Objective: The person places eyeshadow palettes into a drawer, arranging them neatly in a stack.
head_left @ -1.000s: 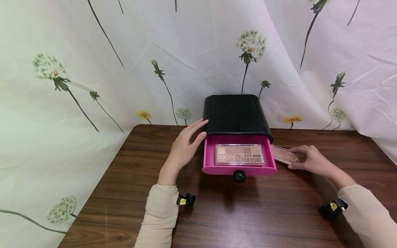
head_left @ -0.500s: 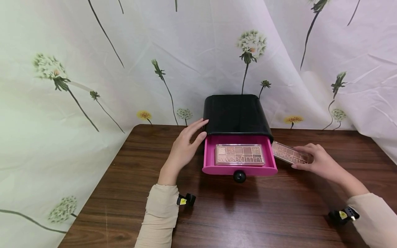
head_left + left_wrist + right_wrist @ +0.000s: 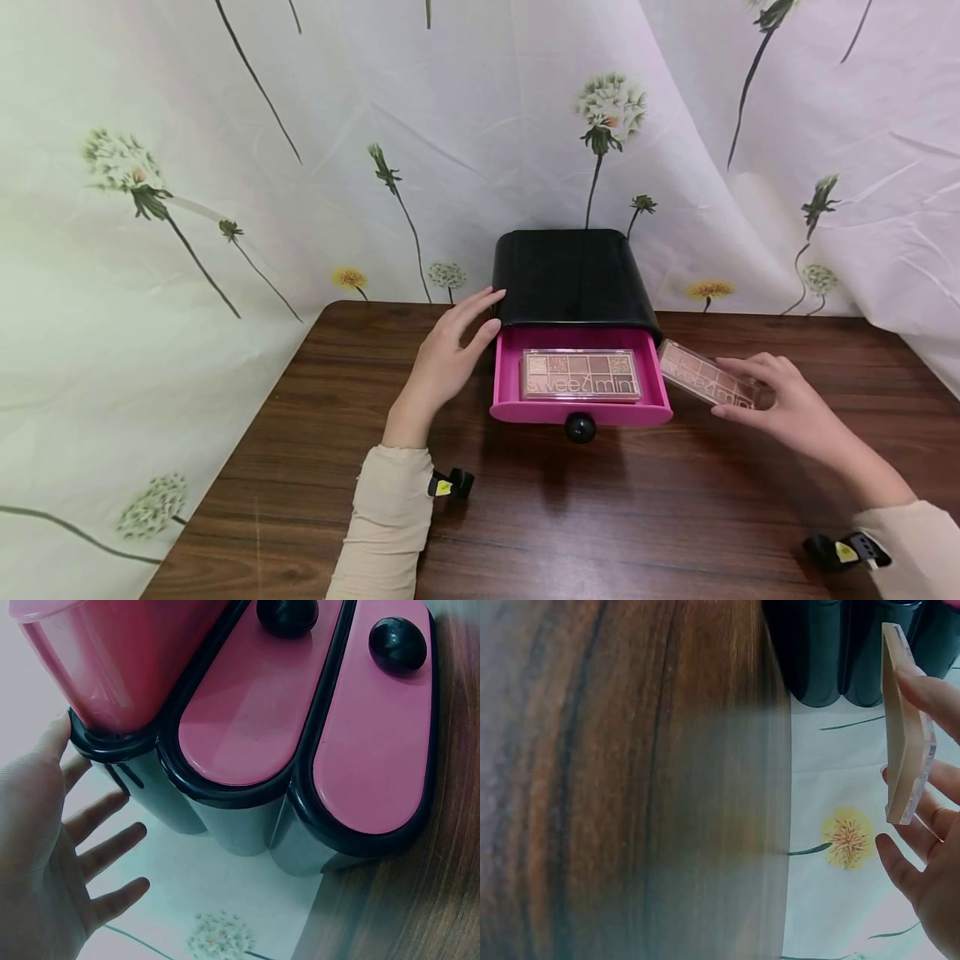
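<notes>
A black drawer cabinet (image 3: 573, 275) stands at the back of the table, its pink top drawer (image 3: 525, 412) pulled out. Inside that drawer lies a clear-lidded eyeshadow palette (image 3: 579, 375). My left hand (image 3: 442, 358) rests against the cabinet's left side with fingers extended; in the left wrist view its lower fingers are spread apart from the cabinet. To the drawer's right, my right hand (image 3: 791, 404) pinches a second eyeshadow palette (image 3: 697, 375) at its right end, tilted. The right wrist view shows this palette (image 3: 901, 742) edge-on between thumb and fingers, off the table.
Two lower pink drawers (image 3: 255, 712) with black knobs are closed, as the left wrist view shows. Dark wood tabletop (image 3: 600, 533) spreads in front of and beside the cabinet. Behind it hangs a white cloth (image 3: 480, 125) printed with dandelions.
My right hand has moved right and nearer to me, bringing the pinched palette along; more of the palette shows now. The left hand, cabinet and drawer have stayed put.
</notes>
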A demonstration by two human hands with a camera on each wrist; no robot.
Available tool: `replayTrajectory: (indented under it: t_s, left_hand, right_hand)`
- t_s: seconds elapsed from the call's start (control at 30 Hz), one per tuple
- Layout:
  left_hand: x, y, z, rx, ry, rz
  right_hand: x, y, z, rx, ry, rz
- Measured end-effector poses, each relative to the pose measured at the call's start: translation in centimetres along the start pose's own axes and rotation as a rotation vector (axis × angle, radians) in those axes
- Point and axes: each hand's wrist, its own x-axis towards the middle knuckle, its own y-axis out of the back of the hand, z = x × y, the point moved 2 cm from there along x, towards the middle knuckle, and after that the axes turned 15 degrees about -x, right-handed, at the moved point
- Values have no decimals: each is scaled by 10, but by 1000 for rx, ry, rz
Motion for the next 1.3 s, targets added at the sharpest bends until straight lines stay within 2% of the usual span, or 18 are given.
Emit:
replayTrajectory:
  t_s: [0.27, 0.63, 1.07, 1.3]
  left_hand:
    - [0, 0, -1, 1, 0, 0]
    - [0, 0, -1, 1, -2, -1]
    - [1, 0, -1, 4, -5, -2]
    - [1, -1, -2, 5, -5, -3]
  right_hand:
    - [-8, 12, -6, 38, -10, 102]
    - [-19, 32, -15, 68, -27, 185]
    - [-27, 50, -35, 51, 76, 263]
    - [-29, 53, -39, 97, 138, 301]
